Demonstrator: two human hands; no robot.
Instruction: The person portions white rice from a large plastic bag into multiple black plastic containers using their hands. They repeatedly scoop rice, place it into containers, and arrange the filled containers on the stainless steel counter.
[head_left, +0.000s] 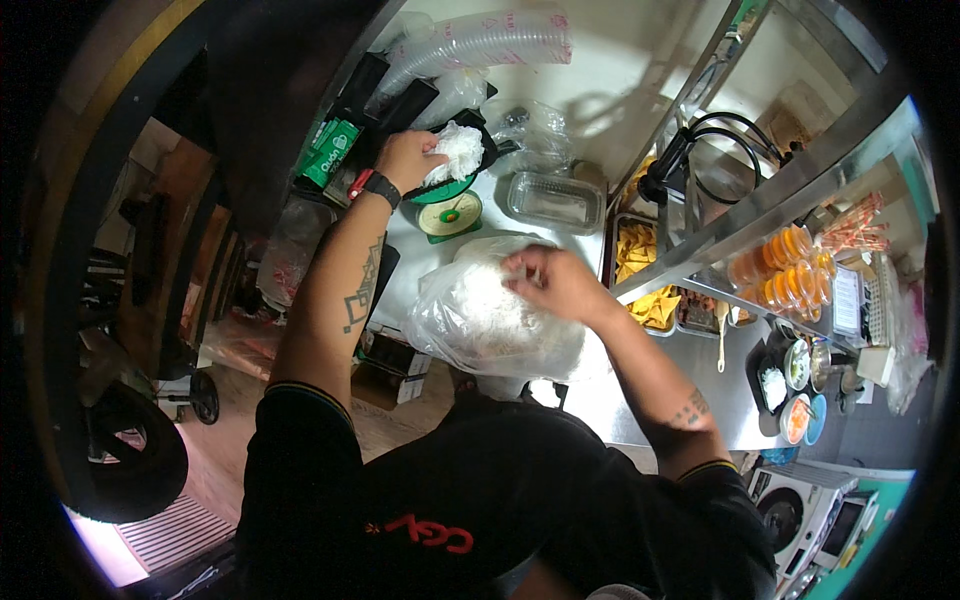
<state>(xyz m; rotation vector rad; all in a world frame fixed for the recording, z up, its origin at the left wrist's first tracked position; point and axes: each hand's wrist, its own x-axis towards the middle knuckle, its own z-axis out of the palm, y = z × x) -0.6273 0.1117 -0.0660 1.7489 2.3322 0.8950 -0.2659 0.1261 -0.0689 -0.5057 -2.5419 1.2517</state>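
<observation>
A black tray (487, 152) heaped with white rice noodles (459, 150) rests on a green dial kitchen scale (450, 215). My left hand (409, 160), with a watch on the wrist, pinches the left edge of that heap. Nearer to me sits a big clear plastic bag (450, 322) holding a white mass, probably more noodles. Over the bag's right side is my right hand (553, 281), slightly blurred; its fingers are bent and apart, with nothing visible between them.
Behind the scale lie stacked clear plastic cups (480, 45); a clear plastic container (556, 202) stands to its right. Further right, a metal shelf post (750, 187) slants above trays of yellow folded pieces (637, 251). Cups of orange sauce (787, 270) crowd the shelf.
</observation>
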